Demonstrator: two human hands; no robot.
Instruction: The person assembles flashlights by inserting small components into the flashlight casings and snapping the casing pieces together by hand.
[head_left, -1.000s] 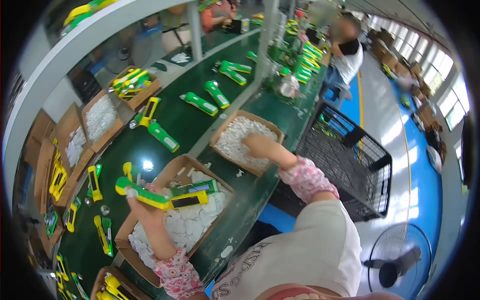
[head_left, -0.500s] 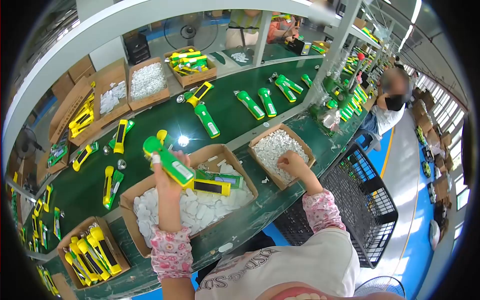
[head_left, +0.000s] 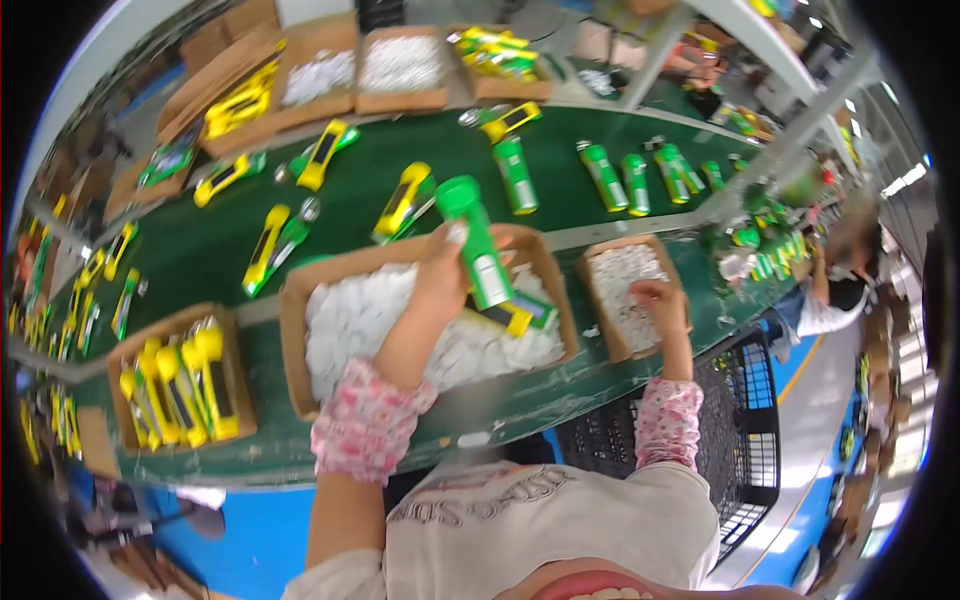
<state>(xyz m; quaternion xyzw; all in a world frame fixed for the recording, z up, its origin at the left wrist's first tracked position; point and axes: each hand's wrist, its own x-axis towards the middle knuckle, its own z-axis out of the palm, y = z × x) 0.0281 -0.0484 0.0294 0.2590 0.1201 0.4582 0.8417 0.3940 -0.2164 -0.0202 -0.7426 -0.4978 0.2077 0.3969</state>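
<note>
A green flashlight body (head_left: 478, 250) with a pale label is gripped in my left hand (head_left: 442, 270), fingers wrapped round it. It is held over a large cardboard box (head_left: 292, 345) of flat white plastic pieces (head_left: 350, 320), where a yellow-and-green flashlight part (head_left: 508, 316) lies on top. My right hand (head_left: 660, 302) is at a smaller cardboard box (head_left: 592, 310) of tiny white parts (head_left: 622, 275). Its fingers are bent together over the parts, and whatever may be between them is too small and blurred to make out.
Green and yellow flashlights (head_left: 515, 175) lie along the green belt (head_left: 450, 140) behind the boxes. A box of yellow flashlight parts (head_left: 245, 415) stands at left. Several part boxes (head_left: 400, 102) line the far side. A black crate (head_left: 735, 440) is at right, near a seated person (head_left: 835, 300).
The whole view has shifted and blurred as my head turned. The flashlight in my left hand now stands steeper in the picture. My right hand stays at the small box.
</note>
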